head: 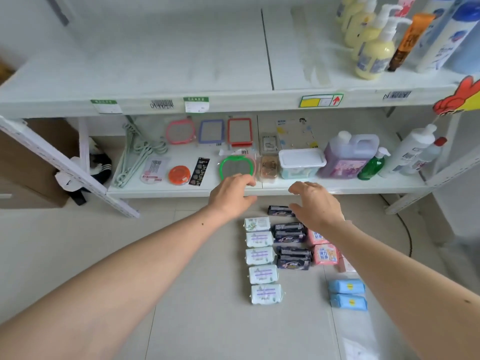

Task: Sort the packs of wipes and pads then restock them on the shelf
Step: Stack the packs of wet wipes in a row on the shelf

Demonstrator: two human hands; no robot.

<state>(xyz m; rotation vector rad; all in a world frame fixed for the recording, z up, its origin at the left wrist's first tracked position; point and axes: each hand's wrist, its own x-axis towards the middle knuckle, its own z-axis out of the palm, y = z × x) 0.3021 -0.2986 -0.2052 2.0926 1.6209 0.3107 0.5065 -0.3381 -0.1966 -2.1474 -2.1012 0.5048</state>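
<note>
The lower shelf (181, 189) held mirrors along its front edge. On the floor (104, 255) the packs (261, 255) lay sorted by colour (seemingly for restocking). Left hand (230, 197) and right hand (315, 206) hovered, fingers loosely apart, holding nothing.

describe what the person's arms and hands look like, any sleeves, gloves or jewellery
Both arms are bare from the frame edge to the wrist: no sleeves show. The left hand and right hand wear no gloves, and no rings, watch or bracelets are visible. Each forearm has a small dark mole.
</note>
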